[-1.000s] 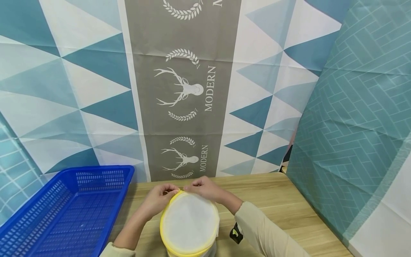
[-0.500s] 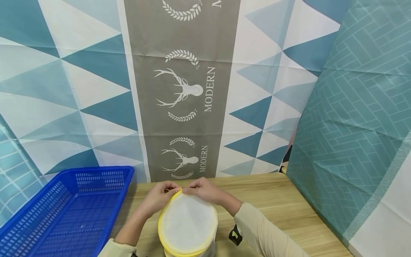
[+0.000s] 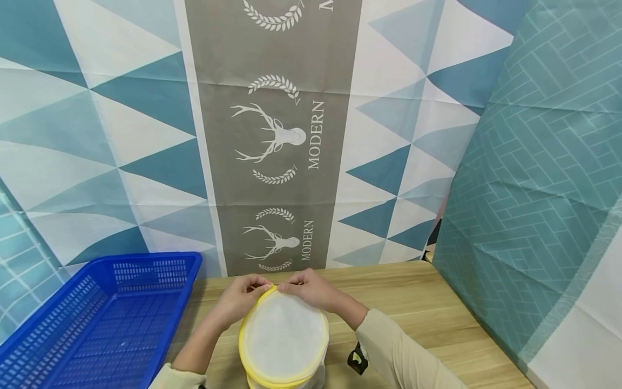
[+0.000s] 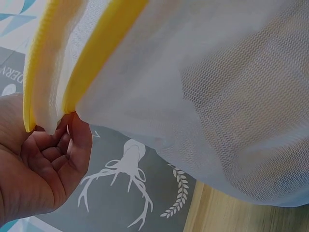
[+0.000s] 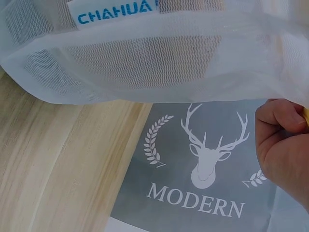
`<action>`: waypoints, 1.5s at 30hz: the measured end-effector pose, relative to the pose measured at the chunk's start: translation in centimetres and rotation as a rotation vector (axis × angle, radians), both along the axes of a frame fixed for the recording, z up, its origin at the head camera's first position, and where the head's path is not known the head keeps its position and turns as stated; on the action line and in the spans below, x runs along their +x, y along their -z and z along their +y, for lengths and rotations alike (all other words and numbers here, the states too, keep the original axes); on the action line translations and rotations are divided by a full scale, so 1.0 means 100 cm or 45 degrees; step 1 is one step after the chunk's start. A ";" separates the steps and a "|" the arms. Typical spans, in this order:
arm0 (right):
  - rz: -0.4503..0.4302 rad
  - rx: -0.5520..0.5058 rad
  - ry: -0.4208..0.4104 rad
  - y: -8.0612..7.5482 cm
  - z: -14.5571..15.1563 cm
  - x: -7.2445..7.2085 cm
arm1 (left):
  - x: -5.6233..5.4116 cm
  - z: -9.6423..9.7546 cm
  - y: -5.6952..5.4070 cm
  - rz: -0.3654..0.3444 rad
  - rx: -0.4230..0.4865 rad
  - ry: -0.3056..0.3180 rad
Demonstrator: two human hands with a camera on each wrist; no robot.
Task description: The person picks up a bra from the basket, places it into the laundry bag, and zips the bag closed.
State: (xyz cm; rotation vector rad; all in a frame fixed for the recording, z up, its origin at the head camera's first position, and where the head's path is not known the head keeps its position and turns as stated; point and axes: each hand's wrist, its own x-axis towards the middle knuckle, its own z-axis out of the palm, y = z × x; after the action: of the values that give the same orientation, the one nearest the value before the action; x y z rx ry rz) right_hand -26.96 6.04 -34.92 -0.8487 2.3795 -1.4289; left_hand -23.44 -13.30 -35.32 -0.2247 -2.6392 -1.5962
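Note:
A white mesh laundry bag (image 3: pixel 284 337) with yellow trim stands on the table before me, its round end facing up. My left hand (image 3: pixel 238 300) pinches the yellow edge at the far side of that round end. Close beside it, my right hand (image 3: pixel 313 289) pinches the same rim between thumb and curled finger. In the left wrist view, two yellow bands run down to the left hand (image 4: pixel 48 164). A label (image 5: pixel 116 12) reading CHAHUA shows on the mesh side in the right wrist view, where the right hand (image 5: pixel 282 135) is partly cut off. The fingertips' exact hold is partly hidden.
A blue perforated plastic basket (image 3: pixel 181 313) stands on the left. Under the bag is a wood-grain table (image 3: pixel 398 286), with patterned cloth (image 3: pixel 277 183) hanging behind it. A small black item (image 3: pixel 357 359) with a yellow-green mark lies beside the right sleeve.
The laundry bag's round end has shifted slightly left. Both hands stay at its far edge, fingertips near each other, with only small movements of the right hand.

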 end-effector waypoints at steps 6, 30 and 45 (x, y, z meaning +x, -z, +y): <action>0.001 -0.001 0.011 0.001 0.001 0.000 | 0.001 -0.001 0.000 -0.003 0.002 0.000; -0.030 -0.081 0.023 0.005 0.004 0.002 | 0.002 -0.002 0.001 0.012 -0.004 0.004; -0.049 -0.063 0.008 0.006 0.007 -0.002 | 0.002 0.001 0.001 0.000 0.016 0.009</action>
State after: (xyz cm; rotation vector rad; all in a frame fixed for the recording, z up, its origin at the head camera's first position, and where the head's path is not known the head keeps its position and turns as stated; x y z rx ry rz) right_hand -27.20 6.79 -35.51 -0.8185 2.3294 -1.4986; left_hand -23.25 -13.24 -35.41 -0.2335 -2.6306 -1.6141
